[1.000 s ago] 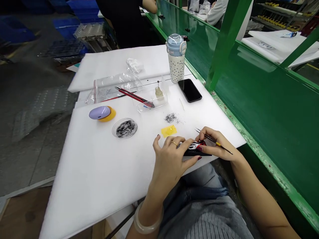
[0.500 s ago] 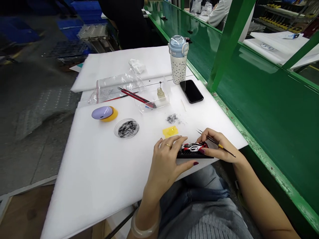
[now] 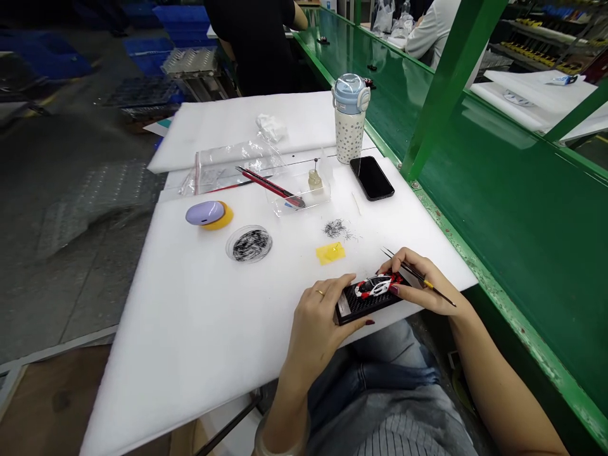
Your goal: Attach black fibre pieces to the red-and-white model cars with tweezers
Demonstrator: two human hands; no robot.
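Observation:
A small red, white and black model car (image 3: 377,285) sits on a black base (image 3: 361,304) at the near edge of the white foam board (image 3: 199,323). My left hand (image 3: 322,313) is closed on the base's left end, thumb below and fingers above. My right hand (image 3: 418,282) touches the car's right end with its fingertips and pinches thin black tweezers (image 3: 417,277) that point up and left. A yellow pad (image 3: 330,253) and a small heap of fine black bits (image 3: 336,228) lie just beyond the hands.
On the board stand a round clear dish of black bits (image 3: 249,244), a purple and yellow object (image 3: 207,214), a clear tray with red-handled tools (image 3: 289,187), a phone (image 3: 372,178) and a spotted bottle (image 3: 350,119). A green conveyor frame (image 3: 498,190) runs along the right. Other people work beyond.
My left hand has slid off the car to the base's left end, and the base has turned so its left end points toward me. The car shows more fully now.

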